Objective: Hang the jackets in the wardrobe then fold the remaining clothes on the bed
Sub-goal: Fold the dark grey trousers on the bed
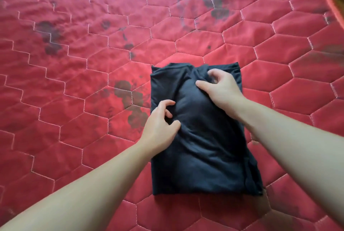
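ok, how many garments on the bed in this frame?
1. A dark navy folded garment lies on the red quilted bed cover, lower centre-right, with the left hand and right hand on top. Anything outside the frame can't be counted.

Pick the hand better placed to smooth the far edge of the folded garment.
Right, probably. The right hand already sits on the garment near its far edge, fingers curled into the cloth. The left hand grips nearer the middle, by the left side.
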Action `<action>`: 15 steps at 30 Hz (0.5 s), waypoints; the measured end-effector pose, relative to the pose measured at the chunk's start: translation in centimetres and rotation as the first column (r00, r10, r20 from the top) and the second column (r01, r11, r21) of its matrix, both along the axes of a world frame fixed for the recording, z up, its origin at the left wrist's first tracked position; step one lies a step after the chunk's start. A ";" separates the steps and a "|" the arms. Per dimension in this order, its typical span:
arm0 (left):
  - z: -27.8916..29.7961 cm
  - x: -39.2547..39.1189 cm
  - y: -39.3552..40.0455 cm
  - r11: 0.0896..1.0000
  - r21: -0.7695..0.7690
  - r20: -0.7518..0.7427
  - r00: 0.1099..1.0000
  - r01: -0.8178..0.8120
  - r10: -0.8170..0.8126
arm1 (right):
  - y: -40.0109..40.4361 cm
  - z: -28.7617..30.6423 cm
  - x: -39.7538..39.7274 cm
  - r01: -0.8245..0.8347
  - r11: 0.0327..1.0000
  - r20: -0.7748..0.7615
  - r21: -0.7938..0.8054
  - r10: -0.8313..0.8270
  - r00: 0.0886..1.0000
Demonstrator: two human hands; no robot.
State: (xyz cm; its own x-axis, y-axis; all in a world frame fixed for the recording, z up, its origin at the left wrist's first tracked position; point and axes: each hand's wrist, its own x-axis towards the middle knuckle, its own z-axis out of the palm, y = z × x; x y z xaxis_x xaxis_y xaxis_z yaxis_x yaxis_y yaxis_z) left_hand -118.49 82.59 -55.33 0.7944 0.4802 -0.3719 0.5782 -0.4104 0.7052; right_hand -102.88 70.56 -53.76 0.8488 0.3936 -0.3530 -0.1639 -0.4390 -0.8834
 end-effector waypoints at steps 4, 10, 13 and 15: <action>0.3 -0.3 0.4 0.974 0.206 0.075 0.991 0.092 -0.110 | -2.8 0.1 0.5 0.210 0.977 0.354 0.026 -0.205 0.912; -0.9 -0.9 -0.1 0.869 0.391 -0.118 0.953 0.303 -0.279 | -4.5 -2.4 2.3 0.298 0.929 0.219 -0.221 -0.251 0.943; -0.9 -0.7 -0.4 0.955 0.262 0.043 0.987 0.138 -0.155 | -4.5 -1.8 2.7 0.218 0.950 0.301 -0.222 -0.146 0.943; -0.9 -0.2 -0.5 0.965 0.247 0.055 0.992 0.093 -0.109 | -5.0 -0.8 2.0 0.204 0.946 0.420 -0.250 -0.084 0.904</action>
State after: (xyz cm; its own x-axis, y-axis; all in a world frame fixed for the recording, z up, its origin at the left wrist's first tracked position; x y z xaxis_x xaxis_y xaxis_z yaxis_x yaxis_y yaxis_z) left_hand -118.73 82.12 -56.20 0.8626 0.4656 -0.1977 0.4796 -0.6285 0.6123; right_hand -100.85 65.58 -54.57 0.9803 0.1909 -0.0505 0.0943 -0.6773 -0.7297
